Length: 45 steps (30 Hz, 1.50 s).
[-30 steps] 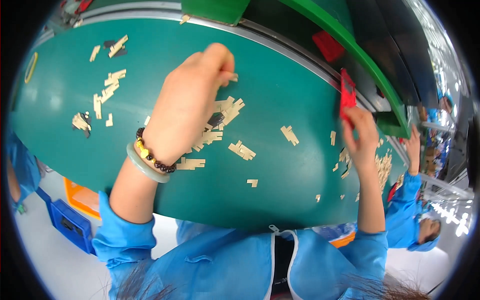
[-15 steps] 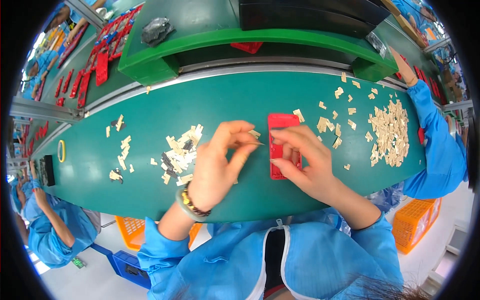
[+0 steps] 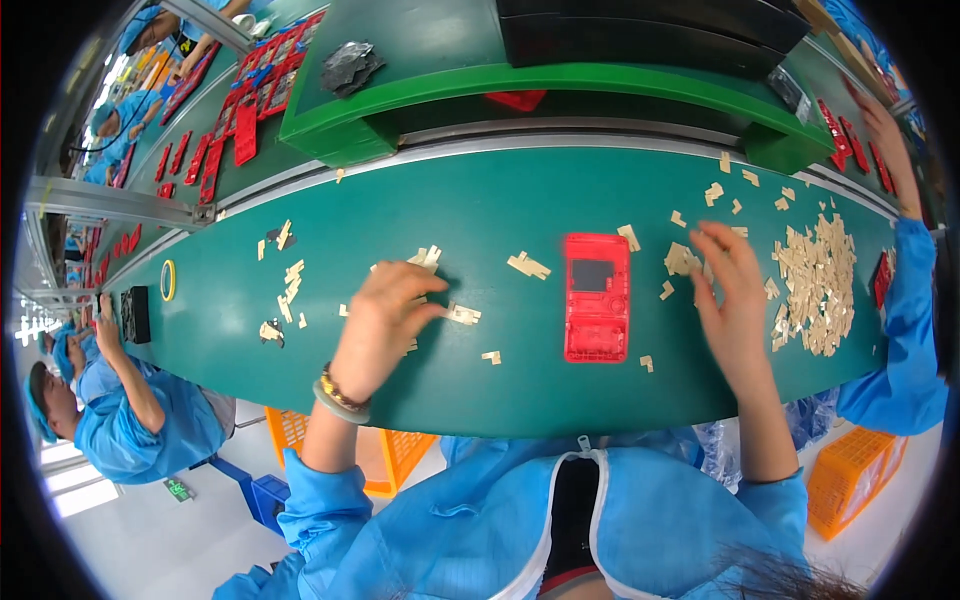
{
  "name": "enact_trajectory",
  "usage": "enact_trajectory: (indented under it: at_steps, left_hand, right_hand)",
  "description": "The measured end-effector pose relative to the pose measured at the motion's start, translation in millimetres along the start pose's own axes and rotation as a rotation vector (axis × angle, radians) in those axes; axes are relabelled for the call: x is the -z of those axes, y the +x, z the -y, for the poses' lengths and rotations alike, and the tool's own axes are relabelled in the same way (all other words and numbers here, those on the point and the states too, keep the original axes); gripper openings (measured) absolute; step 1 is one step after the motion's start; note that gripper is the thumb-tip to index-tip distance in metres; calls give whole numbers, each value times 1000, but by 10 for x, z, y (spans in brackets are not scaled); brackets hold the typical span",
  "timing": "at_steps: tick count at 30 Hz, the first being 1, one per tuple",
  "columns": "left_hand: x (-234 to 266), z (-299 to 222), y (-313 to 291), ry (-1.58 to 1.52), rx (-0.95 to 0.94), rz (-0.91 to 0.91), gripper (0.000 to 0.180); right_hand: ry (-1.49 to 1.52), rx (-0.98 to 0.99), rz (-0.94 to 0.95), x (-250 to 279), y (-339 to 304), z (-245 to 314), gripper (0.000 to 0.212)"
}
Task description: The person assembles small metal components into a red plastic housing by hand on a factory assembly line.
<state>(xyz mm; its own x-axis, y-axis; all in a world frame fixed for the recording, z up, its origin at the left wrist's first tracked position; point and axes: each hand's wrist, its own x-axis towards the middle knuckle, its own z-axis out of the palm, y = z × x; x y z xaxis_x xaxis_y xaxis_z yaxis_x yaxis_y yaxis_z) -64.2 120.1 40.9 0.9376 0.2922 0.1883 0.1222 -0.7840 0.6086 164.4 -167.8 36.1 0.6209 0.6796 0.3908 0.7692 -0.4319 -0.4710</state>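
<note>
A red plastic housing [image 3: 597, 318] with a dark rectangular inset lies flat on the green table, between my hands and touched by neither. My left hand [image 3: 375, 325] is over the pile of cream pieces on the left, thumb and forefinger apart. Right at its thumb tip lies a small notched cream piece [image 3: 463, 314]. Part of that pile is hidden under the hand. My right hand [image 3: 730, 295] hovers right of the housing, fingers spread, beside a small cluster of cream pieces [image 3: 682, 260]. Another cream piece [image 3: 528, 265] lies left of the housing.
A large heap of cream pieces [image 3: 815, 290] lies at the right, by a co-worker's blue sleeve [image 3: 908, 310]. A green raised shelf [image 3: 560, 75] spans the back. Yellow tape roll [image 3: 168, 280] and black box [image 3: 134, 314] stand left. Orange crates [image 3: 855, 480] are below the table.
My hands have moved apart from beside the housing, left hand to the left and right hand to the right. The housing, formerly partly covered, now shows its dark inset. The whole view has shifted slightly.
</note>
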Motion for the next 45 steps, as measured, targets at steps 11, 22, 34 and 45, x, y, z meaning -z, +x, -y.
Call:
enact_trajectory:
  at_steps: [11,22,34,45]
  left_hand:
    - [-138,-97,-62,9,-42,59,19]
    - [-50,8,27,169,-148,235,23]
    - [-436,-593,335,-780,161,-130,23]
    - [-303,-612,258,-1103,251,27,14]
  right_hand:
    - [139,435,412,-332,8,386,32]
    - [59,396,369,-340,2,432,28]
    - [617,240,122,-428,357,922,22]
    - [362,493,-88,-346,491,981,23]
